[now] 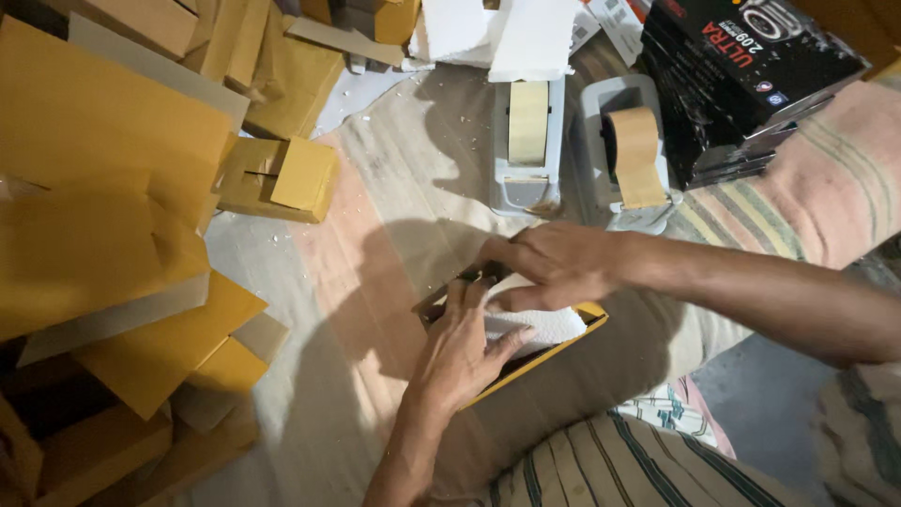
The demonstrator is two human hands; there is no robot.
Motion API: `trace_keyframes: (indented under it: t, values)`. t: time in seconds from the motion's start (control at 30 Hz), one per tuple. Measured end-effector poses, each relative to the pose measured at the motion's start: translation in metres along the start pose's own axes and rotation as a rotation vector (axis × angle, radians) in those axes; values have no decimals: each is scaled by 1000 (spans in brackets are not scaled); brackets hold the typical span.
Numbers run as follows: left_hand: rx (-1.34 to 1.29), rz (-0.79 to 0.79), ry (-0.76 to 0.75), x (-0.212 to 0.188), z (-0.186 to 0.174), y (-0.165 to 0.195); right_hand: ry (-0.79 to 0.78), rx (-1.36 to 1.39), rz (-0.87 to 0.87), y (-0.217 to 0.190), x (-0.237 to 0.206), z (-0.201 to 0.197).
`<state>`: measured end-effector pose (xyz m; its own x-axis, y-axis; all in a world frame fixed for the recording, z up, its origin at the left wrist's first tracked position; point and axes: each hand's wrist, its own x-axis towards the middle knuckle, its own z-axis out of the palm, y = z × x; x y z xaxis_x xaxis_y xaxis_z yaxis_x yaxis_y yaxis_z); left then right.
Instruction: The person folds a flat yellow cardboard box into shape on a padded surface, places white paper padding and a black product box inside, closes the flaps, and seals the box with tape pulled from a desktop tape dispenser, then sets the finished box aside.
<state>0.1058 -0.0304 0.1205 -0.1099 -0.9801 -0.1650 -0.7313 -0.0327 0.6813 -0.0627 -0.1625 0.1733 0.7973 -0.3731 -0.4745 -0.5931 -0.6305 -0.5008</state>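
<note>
A: what's each hand on?
B: both on the small yellow box (526, 361), sitting open on the cloth-covered floor (394, 169) right in front of the person's knees. left hand (465, 347) lies flat over the near side, fingers together and pressed down on the white foam insert (549, 327) inside it
A: right?
B: right hand (554, 263) comes in from the far side, fingers curled down onto the top edge of the same foam, at the box's far rim. can't tell if it's pinching the foam or just pushing on it
A: hands touching?
B: fingertips close, just beside each other over the foam
A: around them?
B: two grey tape dispensers (527, 141) side by side just beyond the hands, one pale roll, one brown. stack of black cartons (732, 84) to their right. heap of folded yellow cardboard boxes (103, 216) all down the left side, one small one (277, 178) lying apart near the dispensers
</note>
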Motion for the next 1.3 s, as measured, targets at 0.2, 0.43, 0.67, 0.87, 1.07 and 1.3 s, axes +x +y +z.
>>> trace_keyframes:
  t: [0.2, 0.43, 0.67, 0.87, 1.07, 1.3]
  values:
    - [9, -12, -31, 10, 0, 4, 330, -162, -255, 43, -33, -4]
    - [209, -187, -191, 47, 23, 22, 833, -129, -253, 79, -49, 51]
    - [357, -197, -200, 64, 44, 39, 634, 259, 5, 93, -59, 58]
    - [734, 467, 9, 56, 53, 44, 742, 228, -96, 102, -53, 65]
    - [624, 191, -305, 58, 66, 37, 768, 233, -98, 101, -49, 67]
    - [626, 151, -167, 55, 77, 18, 695, 265, -73, 95, -31, 72]
